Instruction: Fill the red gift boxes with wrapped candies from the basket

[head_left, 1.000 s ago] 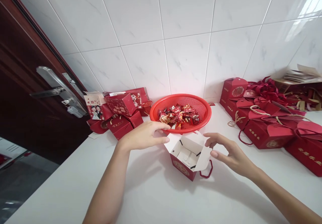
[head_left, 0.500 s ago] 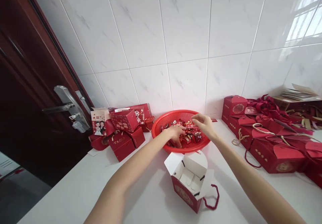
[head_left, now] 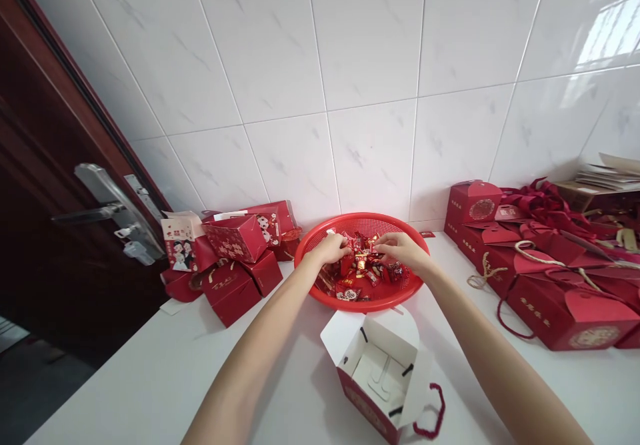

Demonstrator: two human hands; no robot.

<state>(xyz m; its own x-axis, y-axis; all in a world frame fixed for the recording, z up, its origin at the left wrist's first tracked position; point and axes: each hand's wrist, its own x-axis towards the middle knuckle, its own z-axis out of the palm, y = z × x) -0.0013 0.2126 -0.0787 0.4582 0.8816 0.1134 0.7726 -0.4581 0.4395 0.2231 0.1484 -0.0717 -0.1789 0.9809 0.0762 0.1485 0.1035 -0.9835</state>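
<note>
A round red plastic basket (head_left: 367,306) stands against the tiled wall, with many red-wrapped candies (head_left: 361,268) in it. Over the basket's left part is my left hand (head_left: 332,249), its fingers closed at the candies; what they hold is too small to name. My right hand (head_left: 400,249) reaches over the right side, fingertips bent together at the candies, and its hold is also unclear. In front of the basket an open red box (head_left: 367,401) with a white inside shows its flaps up and nothing in it. A dark red cord handle (head_left: 441,411) loops out at its right.
Several red boxes (head_left: 233,291) are piled left of the basket. More red boxes (head_left: 550,305) with cord handles and ribbons (head_left: 545,201) fill the right side. A brown door (head_left: 60,165) with a metal handle (head_left: 117,208) is at the far left.
My left hand has shifted up and left within the basket. My right hand has lowered to the candies. The view has moved slightly closer.
</note>
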